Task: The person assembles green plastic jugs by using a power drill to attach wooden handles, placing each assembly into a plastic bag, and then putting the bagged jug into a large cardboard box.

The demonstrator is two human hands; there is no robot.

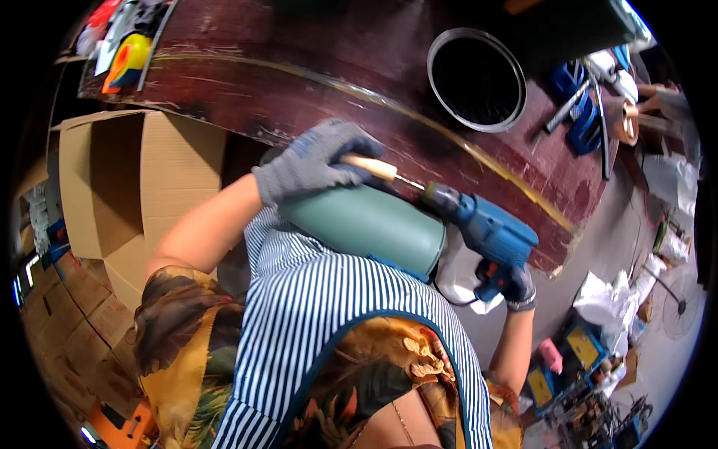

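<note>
I found the wooden piece [370, 165] above a green cylinder [366, 224], clasped in the left hand [318, 161], its end apparently meeting the thin bit [410, 182] of the blue drill [495, 230]. The right hand [517, 288] gripped the drill. I judged drilling to be in hand; the next move called for steady alignment. The table [314, 37] lay beyond.

The person's bare left forearm [209, 223] slants up and inward to a curled, gray-gloved left grip [320, 162], while the bare right forearm [514, 343] rises steeply to a gloved, clenched right grip [519, 289] held lower down.
</note>
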